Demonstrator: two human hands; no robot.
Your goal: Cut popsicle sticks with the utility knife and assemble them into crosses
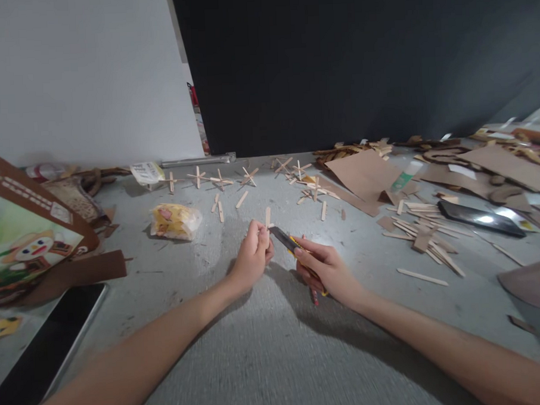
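Near the middle of the grey table, my left hand [253, 251] pinches a short wooden stick [267, 216] that points upward. My right hand [321, 266] is wrapped round a yellow and black utility knife [284, 238]. The knife's dark blade reaches left, its tip close to the stick and my left fingertips. Beneath my right hand a red pen-like item [314, 296] shows in part. Beyond my hands stand several crossed-stick pieces [250, 176] in a row, with short cut sticks [242, 199] lying in front of them.
A phone [50, 340] and a printed bag [30, 237] lie at the left, near a yellow packet [175, 221]. Loose sticks [433, 243], a black glossy object [481, 218], cardboard [362, 174] and a glue stick [406, 175] are at the right. A dark panel [357, 61] rises behind.
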